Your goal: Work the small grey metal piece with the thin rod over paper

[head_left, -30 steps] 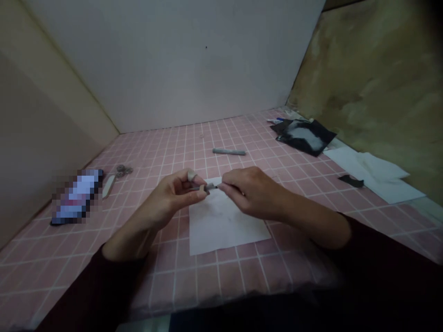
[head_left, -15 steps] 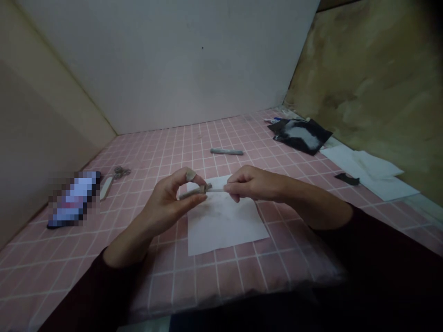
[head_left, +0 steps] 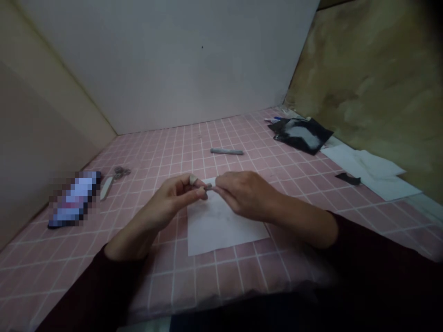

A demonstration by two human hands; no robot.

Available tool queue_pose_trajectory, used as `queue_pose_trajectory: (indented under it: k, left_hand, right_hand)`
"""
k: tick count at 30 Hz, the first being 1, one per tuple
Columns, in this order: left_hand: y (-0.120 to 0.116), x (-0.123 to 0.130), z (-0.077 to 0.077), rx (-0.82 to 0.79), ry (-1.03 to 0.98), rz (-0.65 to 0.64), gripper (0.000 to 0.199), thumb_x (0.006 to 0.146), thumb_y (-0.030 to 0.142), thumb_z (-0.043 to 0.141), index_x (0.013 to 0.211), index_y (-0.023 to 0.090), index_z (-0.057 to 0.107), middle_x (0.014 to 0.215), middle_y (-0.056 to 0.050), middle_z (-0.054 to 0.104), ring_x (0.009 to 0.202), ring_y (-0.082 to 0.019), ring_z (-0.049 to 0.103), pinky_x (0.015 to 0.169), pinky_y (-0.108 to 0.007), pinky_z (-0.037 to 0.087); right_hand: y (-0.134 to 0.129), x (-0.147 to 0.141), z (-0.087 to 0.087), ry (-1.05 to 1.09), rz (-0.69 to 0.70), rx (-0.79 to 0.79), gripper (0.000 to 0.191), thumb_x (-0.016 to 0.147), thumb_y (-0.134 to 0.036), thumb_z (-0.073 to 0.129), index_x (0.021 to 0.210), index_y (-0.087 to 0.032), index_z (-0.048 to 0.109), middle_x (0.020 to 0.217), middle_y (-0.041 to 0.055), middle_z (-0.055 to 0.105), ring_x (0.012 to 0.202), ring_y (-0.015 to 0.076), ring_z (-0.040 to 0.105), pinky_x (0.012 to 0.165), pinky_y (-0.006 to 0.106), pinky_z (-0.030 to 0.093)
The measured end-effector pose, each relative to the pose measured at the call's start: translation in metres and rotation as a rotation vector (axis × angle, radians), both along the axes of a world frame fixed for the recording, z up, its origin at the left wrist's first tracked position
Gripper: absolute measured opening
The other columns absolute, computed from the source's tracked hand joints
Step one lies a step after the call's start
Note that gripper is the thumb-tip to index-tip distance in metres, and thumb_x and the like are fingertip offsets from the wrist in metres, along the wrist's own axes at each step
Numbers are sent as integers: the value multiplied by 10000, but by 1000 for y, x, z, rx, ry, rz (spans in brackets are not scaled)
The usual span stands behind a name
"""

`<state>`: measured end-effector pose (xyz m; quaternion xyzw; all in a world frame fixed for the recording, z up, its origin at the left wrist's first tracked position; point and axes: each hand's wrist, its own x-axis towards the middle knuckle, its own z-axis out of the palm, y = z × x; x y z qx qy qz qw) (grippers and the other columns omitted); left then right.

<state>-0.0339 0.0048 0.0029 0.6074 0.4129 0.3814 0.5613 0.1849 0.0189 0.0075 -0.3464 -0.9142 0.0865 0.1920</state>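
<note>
My left hand (head_left: pixel 169 200) pinches a small grey-brown piece (head_left: pixel 208 186) between thumb and fingers, over a sheet of white paper (head_left: pixel 224 230). A pale wrap or bandage (head_left: pixel 193 179) sits on one finger of that hand. My right hand (head_left: pixel 247 193) is closed, its fingertips up against the piece's right end. The thin pale stick in its grip is mostly hidden by the fingers now. What kind of thing the small piece is, I cannot make out.
Beyond the paper lies a grey rod (head_left: pixel 226 151). To the left are a blurred-out phone (head_left: pixel 74 198), a pale strip (head_left: pixel 107 188) and scissors (head_left: pixel 121 172). Black sandpaper-like sheets (head_left: pixel 316 133), white papers (head_left: pixel 377 173) and a dark scrap (head_left: pixel 348 179) lie at right.
My right hand has moved left and turned over, closing the gap to my left hand. The pale stick that showed between them is now largely covered. My left fingers have drawn in.
</note>
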Motion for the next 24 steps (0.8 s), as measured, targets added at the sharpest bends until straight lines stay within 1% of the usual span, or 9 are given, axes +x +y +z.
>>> queue_pose_trajectory:
  k: [3,7,11,14,17,19,21,22,24]
  left_hand:
    - [1,-3,0,29,4,14,166,844,299,739,871,143,688,811,-24,670,778,-136,605,771,-270,458]
    - [2,-1,-3,-12,-25,-33,204,822,321,766,863,142,678,831,-32,677,805,-149,621,790,-283,473]
    - [1,1,-6,14,-67,6,180,831,285,769,919,167,666,874,-23,682,835,-145,641,808,-277,491]
    - [1,0,-8,14,-137,-12,161,858,275,740,970,192,659,857,-18,695,824,-153,664,829,-307,526]
    - [0,1,-7,0,-155,-42,137,879,294,718,950,186,673,820,-15,694,775,-139,667,786,-292,549]
    - [-1,2,-6,-16,-150,-56,176,834,263,768,957,187,666,839,-11,704,777,-129,671,779,-275,550]
    - [-1,4,-4,-26,-142,-54,273,758,204,829,964,194,651,861,-2,709,781,-121,671,765,-256,546]
    - [-2,5,-3,-19,-136,-43,303,730,183,846,959,195,647,865,3,703,773,-116,665,748,-244,543]
    - [-2,6,-2,15,-118,-2,294,722,177,844,945,190,653,868,8,684,751,-109,646,716,-236,540]
  right_hand:
    - [0,0,0,-4,-23,62,285,1003,-247,415,850,-133,626,802,70,633,707,160,491,656,309,305]
    - [-1,-1,-2,23,48,16,256,993,-231,419,880,-140,630,812,57,627,695,150,479,652,299,310]
    - [-2,-3,-4,100,49,-6,292,998,-252,416,784,-144,583,733,35,574,662,136,439,671,294,323]
    - [-1,-4,-5,132,55,-43,274,984,-238,423,771,-148,570,710,24,555,650,129,433,668,285,319]
    - [1,-3,-6,153,27,-52,281,973,-238,428,735,-154,551,676,12,527,627,121,418,658,281,307]
    - [3,-3,-6,164,14,-60,281,966,-238,437,717,-157,539,661,4,511,617,116,407,649,280,295]
    - [3,-3,-6,179,5,-65,281,964,-242,442,710,-158,528,659,2,504,614,112,400,644,280,285]
    - [3,-3,-6,187,1,-68,283,964,-245,442,707,-159,522,658,1,501,612,111,397,641,281,281]
    - [3,-3,-5,203,1,-78,295,967,-252,438,695,-161,507,650,-3,490,602,106,392,635,280,276]
